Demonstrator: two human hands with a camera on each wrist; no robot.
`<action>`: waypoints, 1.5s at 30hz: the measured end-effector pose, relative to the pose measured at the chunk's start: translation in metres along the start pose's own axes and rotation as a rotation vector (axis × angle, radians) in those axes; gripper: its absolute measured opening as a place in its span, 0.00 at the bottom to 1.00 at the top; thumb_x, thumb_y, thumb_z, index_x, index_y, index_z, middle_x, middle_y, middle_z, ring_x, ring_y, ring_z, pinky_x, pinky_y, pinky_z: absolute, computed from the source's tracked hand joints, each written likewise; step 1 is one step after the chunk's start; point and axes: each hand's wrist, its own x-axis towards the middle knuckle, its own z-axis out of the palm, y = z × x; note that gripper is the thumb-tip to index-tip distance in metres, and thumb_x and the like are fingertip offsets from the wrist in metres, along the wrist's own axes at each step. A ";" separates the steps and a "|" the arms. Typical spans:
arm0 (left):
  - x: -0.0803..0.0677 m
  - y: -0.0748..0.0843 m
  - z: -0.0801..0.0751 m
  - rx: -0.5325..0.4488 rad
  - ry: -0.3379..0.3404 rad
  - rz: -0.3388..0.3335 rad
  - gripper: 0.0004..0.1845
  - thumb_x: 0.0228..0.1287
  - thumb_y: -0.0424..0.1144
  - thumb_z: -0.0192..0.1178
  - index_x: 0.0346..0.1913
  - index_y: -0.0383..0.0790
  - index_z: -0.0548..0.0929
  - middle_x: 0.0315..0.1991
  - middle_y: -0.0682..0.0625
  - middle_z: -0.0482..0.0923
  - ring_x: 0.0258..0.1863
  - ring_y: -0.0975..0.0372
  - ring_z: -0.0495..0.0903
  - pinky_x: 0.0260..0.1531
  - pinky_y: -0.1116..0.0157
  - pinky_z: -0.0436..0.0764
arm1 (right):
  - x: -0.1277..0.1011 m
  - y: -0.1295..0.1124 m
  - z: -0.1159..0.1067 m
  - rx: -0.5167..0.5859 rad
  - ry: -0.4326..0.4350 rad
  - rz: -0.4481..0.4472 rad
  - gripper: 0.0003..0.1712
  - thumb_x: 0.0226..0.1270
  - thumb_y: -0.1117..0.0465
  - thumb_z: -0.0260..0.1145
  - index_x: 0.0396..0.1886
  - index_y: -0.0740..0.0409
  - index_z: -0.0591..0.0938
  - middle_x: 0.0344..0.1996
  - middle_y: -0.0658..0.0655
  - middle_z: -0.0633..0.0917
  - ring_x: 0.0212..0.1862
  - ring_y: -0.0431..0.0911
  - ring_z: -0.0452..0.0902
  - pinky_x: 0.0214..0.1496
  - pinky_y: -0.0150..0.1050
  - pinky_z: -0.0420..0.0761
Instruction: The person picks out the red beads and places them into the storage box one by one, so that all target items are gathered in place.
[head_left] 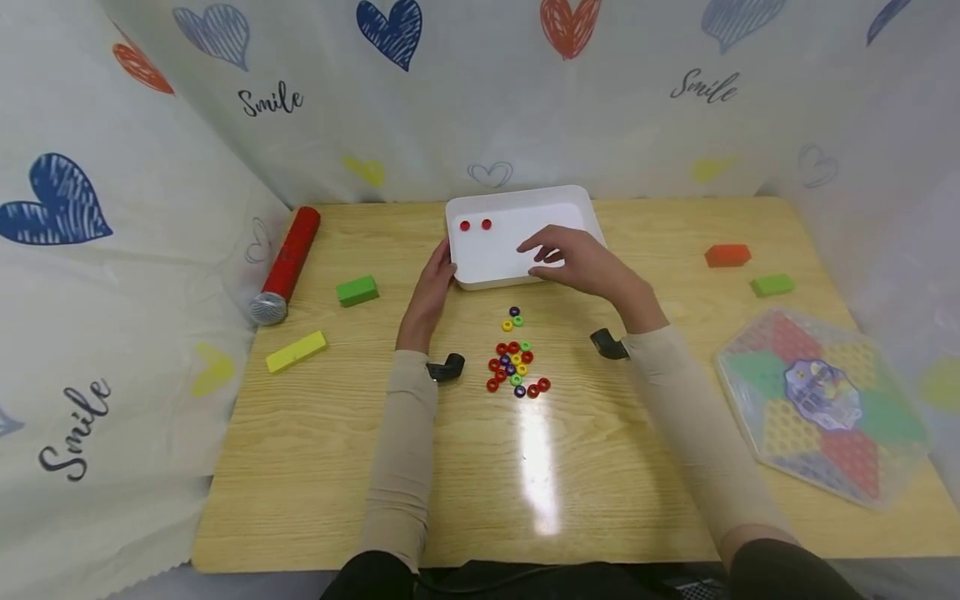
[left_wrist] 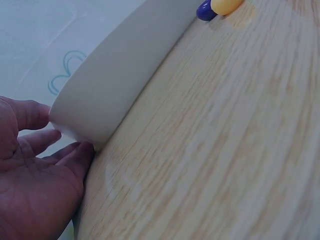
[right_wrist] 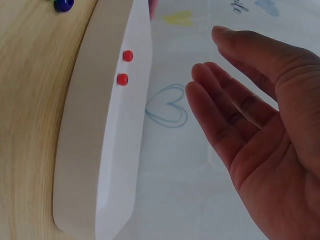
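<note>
A shallow white tray (head_left: 517,265) stands at the table's far edge, with two red beads inside, the left one (head_left: 465,226) and the right one (head_left: 487,224). My left hand (head_left: 432,287) holds the tray by its near left corner; in the left wrist view its fingers (left_wrist: 75,157) meet the corner low down. Above the tray's right part hovers my right hand (head_left: 581,260), fingers loosely bent and apart from the thumb, nothing between them. In front of the tray lies a loose group of ring beads (head_left: 511,370), red, yellow, green and purple.
On the left lie a red microphone-like tube (head_left: 292,257), a green block (head_left: 357,291) and a yellow block (head_left: 296,352). On the right are an orange block (head_left: 727,255), a green block (head_left: 772,285) and a hexagonal game board (head_left: 772,425). A heart-printed curtain (head_left: 487,117) stands behind the table.
</note>
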 end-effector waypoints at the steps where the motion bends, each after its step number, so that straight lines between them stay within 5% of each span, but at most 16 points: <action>1: 0.000 0.000 0.001 0.006 -0.003 0.000 0.30 0.77 0.33 0.39 0.77 0.49 0.48 0.77 0.54 0.46 0.75 0.66 0.47 0.72 0.65 0.54 | -0.005 -0.002 0.002 0.004 -0.006 -0.016 0.21 0.63 0.63 0.69 0.56 0.58 0.80 0.51 0.56 0.81 0.48 0.48 0.78 0.56 0.45 0.79; 8: -0.001 0.002 0.000 0.006 0.019 -0.003 0.30 0.77 0.32 0.39 0.77 0.48 0.49 0.77 0.52 0.46 0.75 0.65 0.48 0.72 0.64 0.54 | -0.029 -0.009 0.024 -0.026 -0.100 -0.086 0.18 0.66 0.62 0.66 0.55 0.58 0.81 0.49 0.54 0.82 0.47 0.48 0.79 0.51 0.46 0.81; 21: 0.002 0.006 0.003 -0.014 0.009 -0.002 0.30 0.77 0.31 0.38 0.77 0.48 0.49 0.78 0.53 0.46 0.75 0.66 0.47 0.72 0.65 0.54 | -0.060 -0.002 0.069 -0.006 -0.258 0.007 0.14 0.66 0.65 0.62 0.51 0.55 0.84 0.47 0.51 0.83 0.45 0.43 0.78 0.48 0.41 0.80; 45: 0.001 0.002 0.005 -0.015 0.014 0.006 0.30 0.76 0.31 0.39 0.77 0.47 0.49 0.77 0.52 0.47 0.75 0.66 0.49 0.72 0.66 0.55 | -0.074 0.006 0.094 -0.180 -0.184 -0.068 0.10 0.63 0.62 0.68 0.44 0.52 0.85 0.42 0.48 0.80 0.40 0.40 0.78 0.41 0.37 0.81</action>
